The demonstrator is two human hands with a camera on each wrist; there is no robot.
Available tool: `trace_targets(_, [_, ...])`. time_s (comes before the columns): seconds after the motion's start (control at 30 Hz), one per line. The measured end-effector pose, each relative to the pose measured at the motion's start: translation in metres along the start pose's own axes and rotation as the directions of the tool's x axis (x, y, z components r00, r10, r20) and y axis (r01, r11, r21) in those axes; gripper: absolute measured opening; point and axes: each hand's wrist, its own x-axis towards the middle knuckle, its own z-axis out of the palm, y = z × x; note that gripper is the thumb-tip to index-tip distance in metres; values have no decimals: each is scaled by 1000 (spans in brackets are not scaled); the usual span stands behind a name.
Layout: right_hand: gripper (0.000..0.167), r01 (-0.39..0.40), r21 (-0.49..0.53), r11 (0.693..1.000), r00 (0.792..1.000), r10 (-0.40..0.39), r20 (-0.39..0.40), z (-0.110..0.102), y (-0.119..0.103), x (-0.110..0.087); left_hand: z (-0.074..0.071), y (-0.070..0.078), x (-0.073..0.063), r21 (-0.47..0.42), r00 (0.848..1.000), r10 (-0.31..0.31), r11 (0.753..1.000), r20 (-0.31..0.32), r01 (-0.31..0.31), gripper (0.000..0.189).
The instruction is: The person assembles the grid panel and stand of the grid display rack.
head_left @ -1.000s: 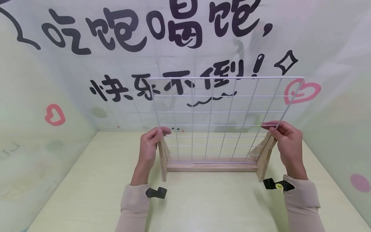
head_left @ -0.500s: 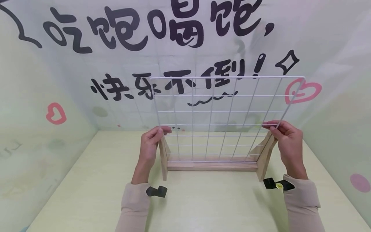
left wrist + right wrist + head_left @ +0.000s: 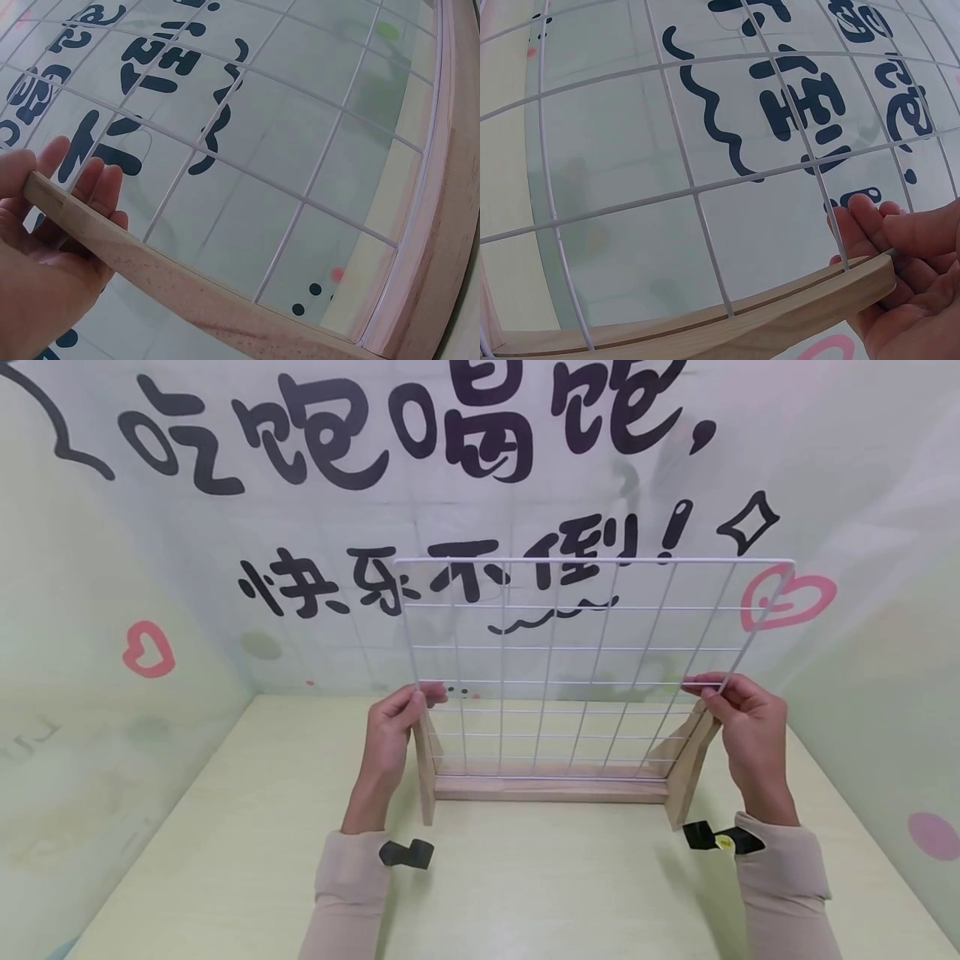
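A white wire grid panel [image 3: 570, 647] stands in a light wooden base, leaning slightly; together they form a grid rack. The base has a left side piece [image 3: 423, 777], a right side piece [image 3: 688, 772] and a front crossbar [image 3: 551, 789]. My left hand [image 3: 392, 722] grips the rack at the top of the left side piece, thumb in front and fingertips behind the wires. On the other side my right hand [image 3: 753, 722] holds the matching spot, its thumb over the wooden tip [image 3: 881, 274] and several fingers behind the grid.
The rack stands on a pale wood-grain table [image 3: 540, 877]. Close behind rises a printed sheet wall [image 3: 322, 527] with large black lettering; similar walls flank the table at left and right. Black straps [image 3: 405, 854] sit at both sleeve cuffs.
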Motion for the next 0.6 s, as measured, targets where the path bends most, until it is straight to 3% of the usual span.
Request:
trace_targets(0.33, [19, 25, 57, 998, 999, -27, 45, -3, 0, 1, 0, 2, -1, 16, 1000, 19, 1000, 7, -19, 32])
trace_targets(0.6, [19, -3, 55, 999, 999, 1, 41, -2, 1, 0, -3, 5, -1, 48, 999, 30, 998, 39, -32, 32])
